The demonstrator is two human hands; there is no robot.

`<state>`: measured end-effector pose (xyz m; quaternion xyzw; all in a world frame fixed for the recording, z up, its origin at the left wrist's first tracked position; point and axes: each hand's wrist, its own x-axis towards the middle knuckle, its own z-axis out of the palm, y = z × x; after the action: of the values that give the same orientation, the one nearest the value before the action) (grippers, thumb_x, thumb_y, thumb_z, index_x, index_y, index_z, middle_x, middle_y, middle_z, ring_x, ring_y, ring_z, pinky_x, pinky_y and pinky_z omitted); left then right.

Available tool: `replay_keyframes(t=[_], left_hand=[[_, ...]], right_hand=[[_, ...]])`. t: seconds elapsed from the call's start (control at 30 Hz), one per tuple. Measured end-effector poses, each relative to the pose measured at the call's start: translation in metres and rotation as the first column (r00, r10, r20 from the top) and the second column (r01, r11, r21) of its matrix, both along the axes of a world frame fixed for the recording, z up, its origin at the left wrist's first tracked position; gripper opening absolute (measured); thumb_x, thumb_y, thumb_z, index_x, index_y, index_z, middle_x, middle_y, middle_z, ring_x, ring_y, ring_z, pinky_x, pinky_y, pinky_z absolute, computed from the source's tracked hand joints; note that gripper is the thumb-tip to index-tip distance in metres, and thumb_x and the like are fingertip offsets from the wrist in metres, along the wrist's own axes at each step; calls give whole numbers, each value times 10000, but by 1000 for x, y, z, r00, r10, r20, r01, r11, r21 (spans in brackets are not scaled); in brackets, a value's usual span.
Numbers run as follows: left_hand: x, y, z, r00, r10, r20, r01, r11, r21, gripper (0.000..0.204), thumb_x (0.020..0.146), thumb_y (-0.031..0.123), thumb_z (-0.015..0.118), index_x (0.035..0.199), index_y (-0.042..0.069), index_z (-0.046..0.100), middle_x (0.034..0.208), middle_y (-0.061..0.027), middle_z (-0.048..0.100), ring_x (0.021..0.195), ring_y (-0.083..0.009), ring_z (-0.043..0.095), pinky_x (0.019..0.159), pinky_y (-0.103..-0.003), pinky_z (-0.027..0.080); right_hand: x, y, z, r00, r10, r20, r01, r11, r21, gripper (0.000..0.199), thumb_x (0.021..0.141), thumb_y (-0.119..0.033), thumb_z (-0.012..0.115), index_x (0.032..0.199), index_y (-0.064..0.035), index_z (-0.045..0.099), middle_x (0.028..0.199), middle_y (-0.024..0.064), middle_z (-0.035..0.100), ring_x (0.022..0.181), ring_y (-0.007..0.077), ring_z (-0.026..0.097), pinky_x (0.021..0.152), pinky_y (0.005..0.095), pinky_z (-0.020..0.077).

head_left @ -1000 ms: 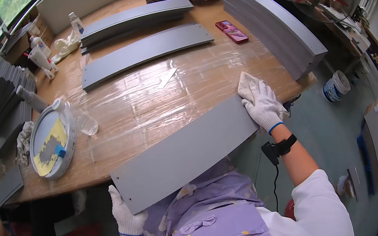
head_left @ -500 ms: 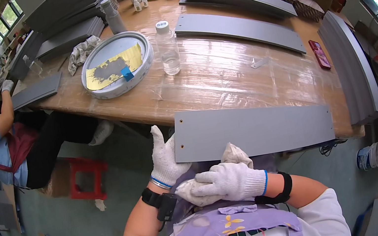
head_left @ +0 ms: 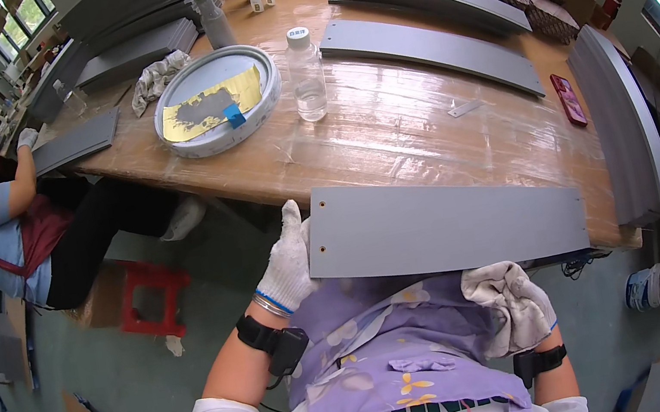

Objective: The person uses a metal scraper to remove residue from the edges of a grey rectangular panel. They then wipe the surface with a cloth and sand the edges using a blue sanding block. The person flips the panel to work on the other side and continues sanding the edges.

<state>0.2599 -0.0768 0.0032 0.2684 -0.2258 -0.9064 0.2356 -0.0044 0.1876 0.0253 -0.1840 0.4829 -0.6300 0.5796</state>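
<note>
Film-wrapped table (head_left: 389,139), your grey panel (head_left: 446,221) at its near edge.
Your left hand (head_left: 289,261) holds the panel's left end, fingers hidden; your right hand (head_left: 547,309), mostly covered, clutches a cloth (head_left: 504,308) below the panel's right part. Beyond, a round tray (head_left: 225,144) holds a yellow sheet (head_left: 247,89) with grey paste (head_left: 203,112) and a blue piece (head_left: 234,116); beside it, a capped bottle (head_left: 308,87) holds clear liquid. What the white bucket (head_left: 645,288) on the floor (head_left: 596,336) holds cannot be told.

Brown table (head_left: 387,127) | on it: grey panels (head_left: 428,59) | round tray (head_left: 207,147) | bottle (head_left: 308,83) | phone (head_left: 569,100)
</note>
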Motion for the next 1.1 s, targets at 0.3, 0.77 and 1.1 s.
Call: replay_keyframes(t=[0.3,0.77,1.1], left_hand=[[-4,-5,-49,851,258,458,-63,915,-399,418,1033,408,466,1163,54,647,1040,-28,646,978,-110,593,844,-288,516],[20,-30,-75,987,72,147,-54,991,-123,255,986,168,434,1104,28,612,1078,-142,653,974,-226,620,936,-338,497],[14,-29,-57,986,159,42,-153,981,-118,200,1020,175,445,1093,57,588,1105,-115,643,1020,-216,615,904,-333,509]], right_hand=[[-12,-1,-34,993,13,-113,2,991,133,576,1018,-535,460,1177,1,600,1004,78,638,857,160,608,744,267,517],[-9,-2,-43,934,82,-347,-12,980,198,627,1048,-559,303,1119,-3,585,958,89,625,833,179,592,747,304,493],[-12,3,-65,859,160,-486,-89,982,166,592,1069,-507,270,1252,-1,517,1222,148,587,1116,229,580,1001,339,474]])
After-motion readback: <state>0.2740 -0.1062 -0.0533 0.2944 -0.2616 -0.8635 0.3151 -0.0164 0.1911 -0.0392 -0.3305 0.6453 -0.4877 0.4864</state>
